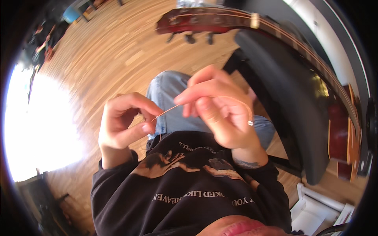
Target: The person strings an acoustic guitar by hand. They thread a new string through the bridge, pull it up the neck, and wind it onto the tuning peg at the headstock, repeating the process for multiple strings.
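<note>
A thin copper-coloured guitar string (170,107) runs between my two hands above my lap. My left hand (123,124) is closed, pinching the string between thumb and forefinger, and a loose bit of it hangs below. My right hand (228,114) has its fingers curled, with the string at the fingertips. From there the string bends across the right hand to a small shiny ball end (250,123) beside the palm. Ahead on the right lies a guitar, its dark red headstock (201,21) pointing left with several tuning pegs showing.
A black padded bench (283,90) stands to my right, along the guitar's neck. Low at the right is a white piece of furniture (319,212). Wooden flooring (110,51) spreads ahead. A blue container (71,15) sits far left, and glare (43,126) washes out the left side.
</note>
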Action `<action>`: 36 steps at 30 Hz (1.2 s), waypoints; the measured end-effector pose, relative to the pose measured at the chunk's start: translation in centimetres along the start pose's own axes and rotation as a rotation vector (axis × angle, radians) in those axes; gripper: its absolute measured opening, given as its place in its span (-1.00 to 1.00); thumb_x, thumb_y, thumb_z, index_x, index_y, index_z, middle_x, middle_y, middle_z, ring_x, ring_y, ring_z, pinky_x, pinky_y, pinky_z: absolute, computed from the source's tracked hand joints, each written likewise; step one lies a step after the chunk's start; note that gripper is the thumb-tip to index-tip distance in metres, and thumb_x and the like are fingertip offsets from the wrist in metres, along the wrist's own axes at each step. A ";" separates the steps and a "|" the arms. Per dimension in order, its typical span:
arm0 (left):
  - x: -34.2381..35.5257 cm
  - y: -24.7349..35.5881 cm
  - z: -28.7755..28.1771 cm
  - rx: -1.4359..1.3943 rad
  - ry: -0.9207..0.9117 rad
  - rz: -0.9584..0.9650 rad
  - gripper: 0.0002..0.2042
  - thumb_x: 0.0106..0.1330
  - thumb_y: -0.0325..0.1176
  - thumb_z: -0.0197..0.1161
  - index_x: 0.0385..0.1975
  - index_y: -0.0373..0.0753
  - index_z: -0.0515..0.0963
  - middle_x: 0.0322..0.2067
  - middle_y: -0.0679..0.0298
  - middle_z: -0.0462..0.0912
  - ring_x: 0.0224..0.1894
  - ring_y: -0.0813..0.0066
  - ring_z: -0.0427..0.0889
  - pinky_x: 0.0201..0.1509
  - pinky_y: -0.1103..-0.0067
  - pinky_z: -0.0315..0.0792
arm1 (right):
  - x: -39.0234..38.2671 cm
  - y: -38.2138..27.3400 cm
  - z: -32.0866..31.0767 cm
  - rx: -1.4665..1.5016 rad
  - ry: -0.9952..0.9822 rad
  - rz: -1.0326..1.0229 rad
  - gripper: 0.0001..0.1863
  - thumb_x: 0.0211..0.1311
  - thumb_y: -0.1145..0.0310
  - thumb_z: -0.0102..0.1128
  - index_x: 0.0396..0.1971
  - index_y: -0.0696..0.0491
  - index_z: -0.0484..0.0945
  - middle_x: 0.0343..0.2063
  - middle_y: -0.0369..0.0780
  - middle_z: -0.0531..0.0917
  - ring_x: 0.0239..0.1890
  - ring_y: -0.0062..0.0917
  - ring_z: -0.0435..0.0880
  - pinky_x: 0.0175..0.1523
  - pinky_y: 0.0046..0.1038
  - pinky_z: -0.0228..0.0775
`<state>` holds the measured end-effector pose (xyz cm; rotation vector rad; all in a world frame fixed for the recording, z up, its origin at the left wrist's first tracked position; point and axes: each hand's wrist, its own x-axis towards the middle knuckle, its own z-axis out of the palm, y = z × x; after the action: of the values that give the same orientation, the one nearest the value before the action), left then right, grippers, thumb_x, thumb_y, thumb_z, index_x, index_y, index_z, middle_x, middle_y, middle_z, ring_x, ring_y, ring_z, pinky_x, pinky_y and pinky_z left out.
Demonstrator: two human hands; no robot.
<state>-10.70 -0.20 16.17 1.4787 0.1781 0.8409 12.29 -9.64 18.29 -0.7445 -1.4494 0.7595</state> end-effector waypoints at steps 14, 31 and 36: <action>10.4 5.1 11.4 -0.020 -0.278 -0.056 -0.83 0.33 -0.46 0.36 -0.23 -0.44 0.58 -0.43 0.17 0.66 -0.55 0.56 0.60 -0.43 0.69 0.46 | -3.0 -8.5 -6.6 -0.609 0.291 -0.127 -0.54 0.08 0.51 0.50 0.04 0.11 0.67 -0.29 -0.24 0.66 -0.36 -0.60 0.65 -0.36 -0.56 0.37; 14.1 5.2 14.3 -0.121 -0.397 0.030 -0.83 0.39 -0.44 0.32 -0.19 -0.45 0.66 -0.25 0.11 0.72 -0.34 0.51 0.66 -0.24 0.65 0.48 | -5.6 -13.7 -10.4 -1.318 0.369 0.002 -0.75 0.01 0.50 0.51 -0.28 0.17 0.68 -0.26 -0.16 0.70 -0.29 -0.26 0.73 -0.21 -0.38 0.57; 15.5 5.3 13.6 -0.023 -0.323 0.183 -0.89 0.34 -0.49 0.39 -0.29 -0.41 0.64 -0.35 0.20 0.68 -0.41 0.66 0.53 -0.31 0.70 0.35 | -3.7 -17.2 -8.4 -1.313 0.197 0.060 -0.73 -0.01 0.48 0.52 -0.26 0.16 0.68 -0.28 -0.15 0.70 -0.32 -0.27 0.73 -0.23 -0.39 0.57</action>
<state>6.32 -2.57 28.75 1.6032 -0.2105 0.7339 20.84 -22.42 30.36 -1.7748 -1.6446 -0.3548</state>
